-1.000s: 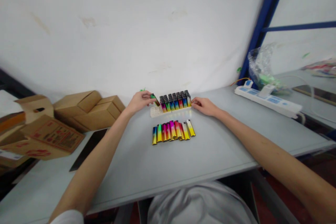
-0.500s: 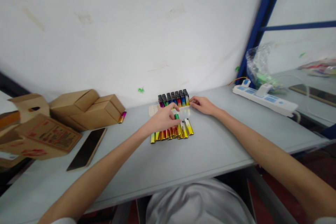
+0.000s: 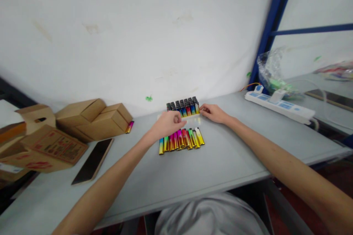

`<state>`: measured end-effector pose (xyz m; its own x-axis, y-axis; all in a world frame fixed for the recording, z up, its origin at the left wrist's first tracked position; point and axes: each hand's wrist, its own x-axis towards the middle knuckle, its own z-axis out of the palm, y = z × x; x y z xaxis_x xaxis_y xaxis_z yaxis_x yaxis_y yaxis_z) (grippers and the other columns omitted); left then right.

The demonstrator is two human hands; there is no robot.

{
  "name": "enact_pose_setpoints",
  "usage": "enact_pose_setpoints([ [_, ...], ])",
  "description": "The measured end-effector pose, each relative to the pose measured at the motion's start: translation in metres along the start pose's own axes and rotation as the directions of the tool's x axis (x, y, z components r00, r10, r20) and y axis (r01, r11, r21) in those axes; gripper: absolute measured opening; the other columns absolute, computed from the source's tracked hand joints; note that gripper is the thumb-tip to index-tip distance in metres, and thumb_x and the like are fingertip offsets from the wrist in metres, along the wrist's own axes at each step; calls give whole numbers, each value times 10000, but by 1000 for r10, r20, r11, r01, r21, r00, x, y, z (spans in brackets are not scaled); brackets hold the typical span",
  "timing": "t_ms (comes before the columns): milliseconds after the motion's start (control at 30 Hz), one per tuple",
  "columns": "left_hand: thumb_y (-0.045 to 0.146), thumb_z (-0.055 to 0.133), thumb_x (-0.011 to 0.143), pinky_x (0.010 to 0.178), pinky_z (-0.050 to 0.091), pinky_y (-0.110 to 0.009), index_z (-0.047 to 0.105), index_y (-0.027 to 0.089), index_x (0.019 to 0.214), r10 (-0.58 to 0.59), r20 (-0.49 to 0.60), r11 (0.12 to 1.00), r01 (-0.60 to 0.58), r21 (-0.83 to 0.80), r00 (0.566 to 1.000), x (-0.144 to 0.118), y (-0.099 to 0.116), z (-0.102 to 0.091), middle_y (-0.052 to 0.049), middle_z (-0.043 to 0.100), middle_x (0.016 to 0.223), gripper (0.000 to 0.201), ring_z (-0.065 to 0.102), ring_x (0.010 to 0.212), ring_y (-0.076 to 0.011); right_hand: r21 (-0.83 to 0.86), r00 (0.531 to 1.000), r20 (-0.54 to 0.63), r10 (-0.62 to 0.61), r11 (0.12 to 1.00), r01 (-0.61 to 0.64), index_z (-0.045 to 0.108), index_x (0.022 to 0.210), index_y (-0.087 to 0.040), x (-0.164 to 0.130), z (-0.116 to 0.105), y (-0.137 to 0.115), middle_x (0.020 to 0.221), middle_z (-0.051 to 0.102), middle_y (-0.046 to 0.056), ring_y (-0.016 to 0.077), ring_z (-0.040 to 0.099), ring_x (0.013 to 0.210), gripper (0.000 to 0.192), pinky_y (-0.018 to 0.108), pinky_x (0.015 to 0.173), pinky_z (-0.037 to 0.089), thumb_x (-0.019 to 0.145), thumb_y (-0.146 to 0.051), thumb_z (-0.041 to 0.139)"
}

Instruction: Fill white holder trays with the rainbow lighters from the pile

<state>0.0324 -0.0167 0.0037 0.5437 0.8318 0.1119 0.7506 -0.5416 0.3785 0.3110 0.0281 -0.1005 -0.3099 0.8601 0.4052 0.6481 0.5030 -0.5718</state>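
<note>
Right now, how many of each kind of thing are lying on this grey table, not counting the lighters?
Cardboard boxes: 4
Black phone: 1
White power strip: 1
Clear plastic bag: 1
White lighter tray: 1
Total: 8

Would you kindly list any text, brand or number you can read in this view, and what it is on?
No text is legible.
Cardboard box: red printing, too blurred to read.
Lighters in the tray and the row on the table: no readable marks.
Power strip: blue patches, no readable lettering.
</note>
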Motion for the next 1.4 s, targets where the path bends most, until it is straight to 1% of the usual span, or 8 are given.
enact_pose_setpoints([
  [133,514,753,757,669,474,-312,654,173,904,-107,-252,994,105,-23,962,12,-47,-23,-46,696,784,384,650,719,-195,-2,1000,3,11,1000,-11,673,1025,-173,0,-1,-2,882,756,75,206,683,762,195,293,700,492,970,-313,549],
  [267,484,894,576,889,548,-387,534,160,1368,-69,-131,965,33,-258,989,33,-93,-19,-193,621,1340,928,638,1168,-304,-1,1000,5,9,1000,-9,673,1025,-172,0,-2,-4,868,752,70,202,682,757,204,291,695,494,973,-321,544],
  [367,413,906,569,1030,510,-455,505,171,1390,-30,-21,890,17,-455,999,45,-106,-7,-216,550,1462,945,586,1292,-330,-18,1000,-2,5,1000,-5,676,1018,-183,-1,-2,-4,851,750,55,195,678,747,194,288,695,490,973,-324,551],
  [500,345,879,611,1024,524,-463,572,152,1242,21,43,799,10,-602,999,52,-107,-1,-153,720,1206,728,689,1123,-273,-18,1000,-1,10,1000,-10,677,1019,-183,-2,-2,-4,849,750,55,195,683,749,195,289,703,491,974,-324,550],
  [633,299,902,576,963,556,-408,598,152,1151,5,46,799,24,-601,999,52,-105,-9,-107,758,1053,667,722,1004,-234,-9,1000,5,10,1000,-10,677,1033,-177,-1,-2,-4,876,754,66,195,683,762,207,288,714,495,976,-325,545],
  [900,340,925,596,894,585,-368,618,159,1105,-56,-38,828,25,-560,998,47,-107,-26,-85,753,998,621,742,955,-231,-28,1000,-6,-5,1000,5,683,1028,-168,0,-1,-1,819,737,53,183,640,687,235,285,690,475,968,-343,539],
  [1200,472,923,588,768,635,-391,643,161,962,-106,-66,803,46,-595,992,36,-120,-21,-78,774,844,561,757,804,-248,-17,1000,-4,1,1000,-1,679,1023,-172,-1,-1,-2,840,745,58,185,651,694,217,283,681,474,968,-330,540],
  [1400,462,900,640,794,644,-395,683,149,997,-167,-114,781,61,-622,979,9,-88,-41,-99,766,909,522,751,881,-255,2,1000,8,16,1000,-16,679,1029,-184,0,-1,-2,884,758,62,199,688,763,188,291,719,498,969,-309,553],
])
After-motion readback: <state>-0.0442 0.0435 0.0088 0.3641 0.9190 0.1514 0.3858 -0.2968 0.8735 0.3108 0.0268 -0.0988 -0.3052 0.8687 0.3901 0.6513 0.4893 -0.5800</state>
